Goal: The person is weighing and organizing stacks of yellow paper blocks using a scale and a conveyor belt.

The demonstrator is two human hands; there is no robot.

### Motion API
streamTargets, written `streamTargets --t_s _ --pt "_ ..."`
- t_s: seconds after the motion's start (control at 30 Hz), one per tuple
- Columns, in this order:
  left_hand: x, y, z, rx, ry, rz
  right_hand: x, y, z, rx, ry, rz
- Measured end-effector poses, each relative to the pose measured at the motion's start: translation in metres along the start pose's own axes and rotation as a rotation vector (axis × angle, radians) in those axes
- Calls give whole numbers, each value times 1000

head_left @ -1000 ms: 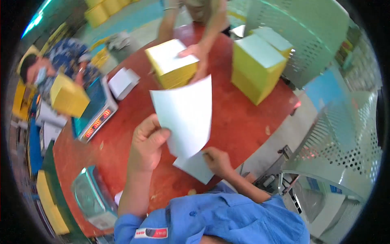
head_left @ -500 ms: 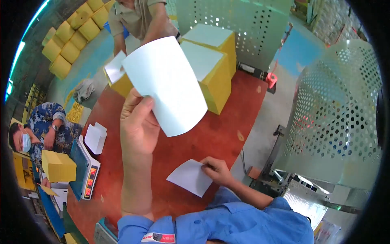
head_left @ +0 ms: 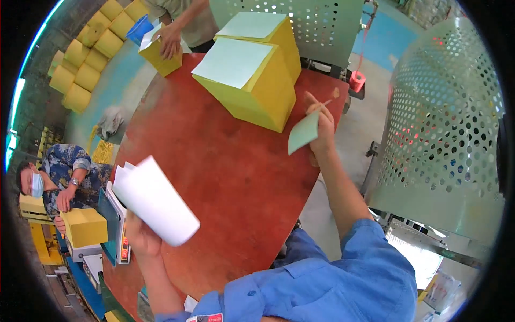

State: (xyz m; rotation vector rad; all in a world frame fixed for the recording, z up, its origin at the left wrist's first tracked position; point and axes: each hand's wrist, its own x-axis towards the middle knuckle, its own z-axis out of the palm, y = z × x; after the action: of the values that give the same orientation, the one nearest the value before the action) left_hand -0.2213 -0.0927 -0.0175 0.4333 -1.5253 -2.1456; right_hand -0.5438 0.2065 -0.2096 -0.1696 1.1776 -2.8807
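At the left of the table, my left hand [head_left: 144, 236] is closed on a white sheet [head_left: 159, 206], which curves upward over the fingers. My right hand [head_left: 323, 129] is raised at the right, beside the yellow stacks. Its fingers grip a small pale green, sheet-like piece [head_left: 304, 133]; I cannot tell its exact kind. Two tall yellow block-shaped stacks [head_left: 268, 99] stand at the far side, each topped with a pale sheet [head_left: 233, 60]. Part of a white piece [head_left: 190, 303] shows by my left sleeve.
The red-brown table [head_left: 225, 177] bears a digital scale [head_left: 119, 231] at its left edge. Beyond it, a masked person handles a yellow block [head_left: 86, 226]. Another person's hand [head_left: 170, 40] rests on a yellow stack [head_left: 161, 58] at the far left. A perforated metal guard [head_left: 445, 139] stands right.
My left hand has lowered leftward with the white sheet. My right hand has risen to the far right; a pale green piece shows in it instead of the white sheet. The view has shifted.
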Motion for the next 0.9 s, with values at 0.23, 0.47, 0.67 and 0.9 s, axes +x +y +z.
streamTargets --t_s 0.23,0.47,0.67,0.9 --pt "231 -32 140 1156 -199 1130 35 8 11 -313 -104 27" --pt "270 -95 188 1037 -308 547 35 6 1 -709 -62 80" --pt "165 -83 174 979 -417 570 -90 -11 -6 -593 -1 20" --pt "-3 -49 116 755 -703 583 -302 -77 -2 -431 33 152"
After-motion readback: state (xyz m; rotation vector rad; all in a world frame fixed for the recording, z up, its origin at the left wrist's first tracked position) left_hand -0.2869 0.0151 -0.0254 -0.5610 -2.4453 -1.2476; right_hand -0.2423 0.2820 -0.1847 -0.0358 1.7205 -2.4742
